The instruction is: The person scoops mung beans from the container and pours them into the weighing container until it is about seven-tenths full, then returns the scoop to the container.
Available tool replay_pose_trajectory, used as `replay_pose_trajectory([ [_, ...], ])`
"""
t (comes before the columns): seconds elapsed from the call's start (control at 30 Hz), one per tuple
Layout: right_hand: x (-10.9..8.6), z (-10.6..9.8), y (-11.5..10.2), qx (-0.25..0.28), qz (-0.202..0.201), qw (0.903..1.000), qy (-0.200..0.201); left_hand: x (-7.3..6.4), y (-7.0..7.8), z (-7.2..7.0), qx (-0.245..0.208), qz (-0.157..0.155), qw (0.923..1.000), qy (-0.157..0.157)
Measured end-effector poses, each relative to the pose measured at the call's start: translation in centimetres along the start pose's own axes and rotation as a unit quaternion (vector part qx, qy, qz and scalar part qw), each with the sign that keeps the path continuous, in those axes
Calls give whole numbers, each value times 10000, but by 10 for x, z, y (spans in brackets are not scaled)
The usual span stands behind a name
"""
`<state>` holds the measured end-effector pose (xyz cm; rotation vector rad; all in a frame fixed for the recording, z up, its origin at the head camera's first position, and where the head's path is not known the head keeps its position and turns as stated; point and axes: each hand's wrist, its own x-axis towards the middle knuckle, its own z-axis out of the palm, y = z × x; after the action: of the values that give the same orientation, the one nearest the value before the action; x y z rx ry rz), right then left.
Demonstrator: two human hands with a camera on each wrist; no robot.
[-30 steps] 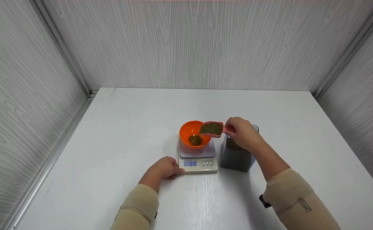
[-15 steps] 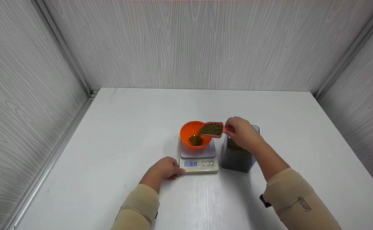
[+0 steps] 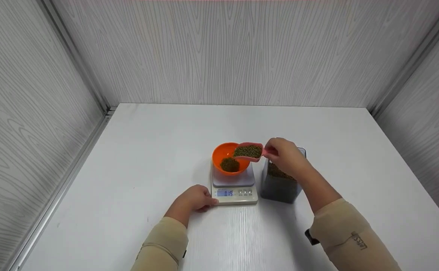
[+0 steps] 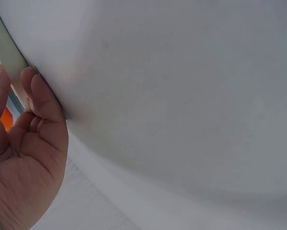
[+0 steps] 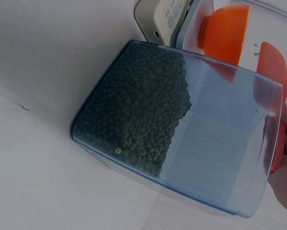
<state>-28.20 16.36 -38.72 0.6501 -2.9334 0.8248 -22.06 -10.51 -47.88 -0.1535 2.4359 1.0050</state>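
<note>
My right hand (image 3: 287, 156) pinches the handle of a pink scoop (image 3: 256, 159) full of small green beans (image 3: 248, 151). The scoop's mouth hangs over the right side of an orange bowl (image 3: 222, 150), which has a small pile of beans (image 3: 230, 165) at its bottom. Under the bowl stands a white kitchen scale (image 3: 242, 200), its display reading about 0.19. My left hand (image 3: 196, 197) grips the scale's front left corner, thumb on top; in the left wrist view its fingers (image 4: 47, 98) bend against the scale's side.
Right of the scale stands a clear bluish container (image 5: 210, 129), partly filled with green beans (image 5: 138, 96); my right forearm passes over it. White table (image 3: 129, 162) surrounds these things, with grey wood-grain panels (image 3: 219, 52) at the back and sides.
The pile of beans in the bowl has grown a little. The scoop has tipped slightly and come back, still over the bowl. My left hand stays at the scale.
</note>
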Motion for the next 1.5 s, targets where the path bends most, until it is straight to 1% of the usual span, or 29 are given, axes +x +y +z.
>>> replay_pose_trajectory([
  [0.3, 0, 0, -1, 4, -30, 10000, -9, -1, 0, -1, 24, 30, 10000, -16],
  [0.6, 2, -2, -5, -260, -47, 9996, -121, 2, -2, 0, -89, 8, 10000, -23],
  [0.8, 3, -3, -5, -371, -175, 9991, -48, 3, -3, 0, -113, 59, 9999, -45],
  [0.9, 3, -3, -5, -389, -161, 9991, -41, 4, -4, 0, -83, 74, 9999, -59],
  [1.23, 4, -6, -9, -496, 8, 9986, -156, 4, -4, -1, -174, -12, 9998, -58],
  [1.5, 5, -7, -10, -553, -41, 9982, -207, 4, -2, -2, -211, -51, 9998, -47],
])
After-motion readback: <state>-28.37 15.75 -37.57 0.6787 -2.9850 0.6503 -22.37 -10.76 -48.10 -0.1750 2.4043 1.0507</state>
